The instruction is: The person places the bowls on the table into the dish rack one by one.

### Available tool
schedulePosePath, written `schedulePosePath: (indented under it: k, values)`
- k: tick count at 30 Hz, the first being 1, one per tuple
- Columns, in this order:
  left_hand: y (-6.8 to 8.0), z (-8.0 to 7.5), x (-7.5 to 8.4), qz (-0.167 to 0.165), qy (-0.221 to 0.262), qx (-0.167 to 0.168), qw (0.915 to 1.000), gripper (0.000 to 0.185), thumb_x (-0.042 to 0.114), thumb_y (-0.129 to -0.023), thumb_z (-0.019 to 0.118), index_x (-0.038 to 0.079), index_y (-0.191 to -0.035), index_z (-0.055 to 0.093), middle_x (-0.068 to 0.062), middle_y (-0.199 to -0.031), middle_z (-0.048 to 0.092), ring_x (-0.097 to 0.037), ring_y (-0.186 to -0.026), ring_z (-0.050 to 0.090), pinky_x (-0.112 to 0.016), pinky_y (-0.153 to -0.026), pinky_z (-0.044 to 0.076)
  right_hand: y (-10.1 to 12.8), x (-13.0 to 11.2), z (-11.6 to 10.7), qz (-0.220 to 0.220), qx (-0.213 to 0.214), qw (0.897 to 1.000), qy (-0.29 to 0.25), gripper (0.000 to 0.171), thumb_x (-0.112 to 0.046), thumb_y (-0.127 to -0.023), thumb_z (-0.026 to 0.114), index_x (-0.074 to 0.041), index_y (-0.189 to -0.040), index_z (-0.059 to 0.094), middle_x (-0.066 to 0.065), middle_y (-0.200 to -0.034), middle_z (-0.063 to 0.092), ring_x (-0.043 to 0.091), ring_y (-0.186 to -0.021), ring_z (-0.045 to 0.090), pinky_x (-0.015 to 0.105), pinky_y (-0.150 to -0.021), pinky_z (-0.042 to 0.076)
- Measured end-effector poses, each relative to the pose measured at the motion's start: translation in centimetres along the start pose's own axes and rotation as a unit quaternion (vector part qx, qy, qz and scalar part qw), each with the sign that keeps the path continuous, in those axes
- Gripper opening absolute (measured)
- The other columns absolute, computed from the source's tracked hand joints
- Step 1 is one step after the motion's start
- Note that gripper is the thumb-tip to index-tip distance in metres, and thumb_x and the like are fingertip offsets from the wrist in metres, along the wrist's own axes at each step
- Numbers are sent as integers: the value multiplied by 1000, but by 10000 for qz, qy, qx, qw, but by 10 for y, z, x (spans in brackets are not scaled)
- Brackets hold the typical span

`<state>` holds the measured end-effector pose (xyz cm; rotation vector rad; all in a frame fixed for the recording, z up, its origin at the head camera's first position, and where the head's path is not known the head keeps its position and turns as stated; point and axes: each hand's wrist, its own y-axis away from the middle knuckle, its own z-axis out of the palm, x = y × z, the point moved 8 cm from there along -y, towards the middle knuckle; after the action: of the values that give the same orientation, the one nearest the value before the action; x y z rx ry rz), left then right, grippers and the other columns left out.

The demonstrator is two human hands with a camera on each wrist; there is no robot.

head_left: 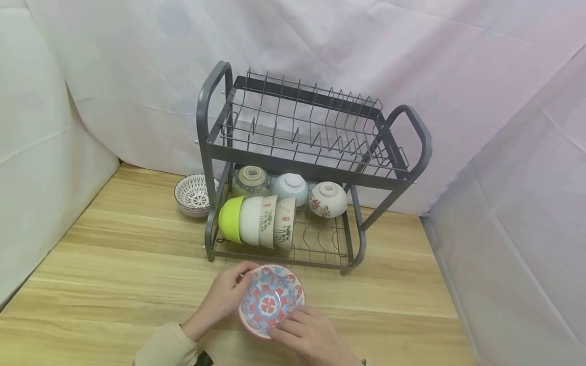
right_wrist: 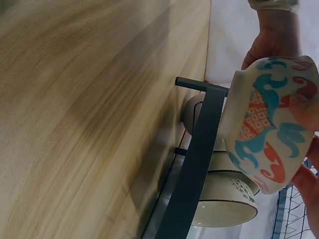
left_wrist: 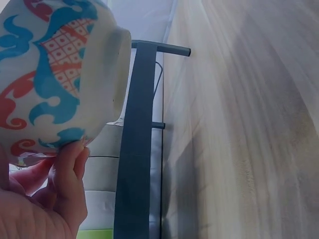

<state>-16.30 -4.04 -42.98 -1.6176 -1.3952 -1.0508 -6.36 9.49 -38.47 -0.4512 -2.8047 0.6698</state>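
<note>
A bowl (head_left: 269,305) with a red and blue pattern is held up in front of the dish rack, its inside facing the head camera. My left hand (head_left: 227,288) pinches its rim on the left side, and my right hand (head_left: 316,333) grips the rim at the lower right. In the left wrist view, the left fingers (left_wrist: 70,179) hold the edge of the patterned bowl (left_wrist: 60,74), and its pale foot ring shows. The right wrist view has the same bowl (right_wrist: 264,119) off the wooden table, with part of my right hand (right_wrist: 309,159) at its side.
The black two-tier dish rack (head_left: 274,161) stands behind the bowl. On its lower tier, a green bowl (head_left: 230,218) leads a row of tilted bowls, and upside-down bowls, including a floral one (head_left: 329,201), sit behind. A black-and-white bowl (head_left: 194,193) rests left of the rack.
</note>
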Motion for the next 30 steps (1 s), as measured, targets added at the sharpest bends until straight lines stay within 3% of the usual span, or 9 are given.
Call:
schedulePosePath:
  k: [6,10,14,16,18,22,25,28,30]
  values:
    - [-3,2,3,-8,114,-165,9998,17,8,-89,51,11,-100,64,-1,-85,64,-9,-68,55,-21,-61,47,-4,-1,-13,-463,557,9973,155,29,-22,-95,40,-15,-94,68,-9,-79,64,3,-73,57,18,-75,46]
    - [-5,5,8,193,-31,-297,9994,18,8,-89,51,10,-102,64,-2,-87,65,-12,-72,57,-22,-64,49,-3,-1,-18,-615,752,9946,371,28,-19,-95,41,-14,-91,68,-9,-77,64,4,-71,56,18,-74,46]
    - [-5,1,16,447,-438,-210,9978,20,12,-91,51,10,-108,62,-5,-102,65,-17,-89,61,-31,-76,51,4,-1,-18,-529,783,9949,362,43,-38,-96,34,-13,-95,69,-8,-79,66,5,-73,57,19,-74,46]
    - [-6,-9,22,684,-698,21,9952,22,15,-91,52,8,-111,60,-7,-108,63,-20,-95,60,-35,-80,51,8,2,-18,-277,748,9967,155,40,-35,-96,35,-12,-98,68,-8,-81,67,6,-74,57,19,-74,46]
    - [-8,-23,30,1036,-1037,395,9884,25,15,-89,55,4,-112,59,-9,-109,62,-22,-96,59,-37,-79,51,12,8,-20,100,791,9967,-164,29,-20,-91,42,-11,-98,68,-6,-83,67,7,-75,58,19,-73,46]
    - [-15,-59,40,1696,-1632,1449,9610,28,7,-81,63,-6,-106,56,-18,-104,57,-30,-93,54,-43,-79,48,20,24,-28,842,1154,9879,-609,25,-2,-79,50,-8,-95,68,1,-85,69,11,-76,61,21,-69,49]
    - [-23,-81,31,1676,-1870,2043,9462,30,1,-78,64,-10,-103,53,-25,-101,51,-38,-93,48,-50,-79,43,29,40,-35,1291,1615,9763,-645,18,-6,-86,51,-5,-92,68,6,-84,69,15,-73,63,23,-66,50]
    - [-33,-93,16,1453,-2061,2224,9418,30,-1,-78,64,-11,-103,51,-28,-99,49,-40,-89,47,-50,-74,43,41,57,-40,1925,2053,9561,-818,18,-10,-89,51,-2,-91,67,9,-81,67,16,-71,62,19,-70,49]
    - [-36,-96,9,1393,-2180,2242,9396,31,-3,-77,64,-12,-103,51,-29,-97,50,-40,-84,50,-50,-70,45,49,69,-43,2376,2328,9382,-954,14,-6,-85,56,2,-91,66,13,-82,67,18,-73,63,16,-75,49]
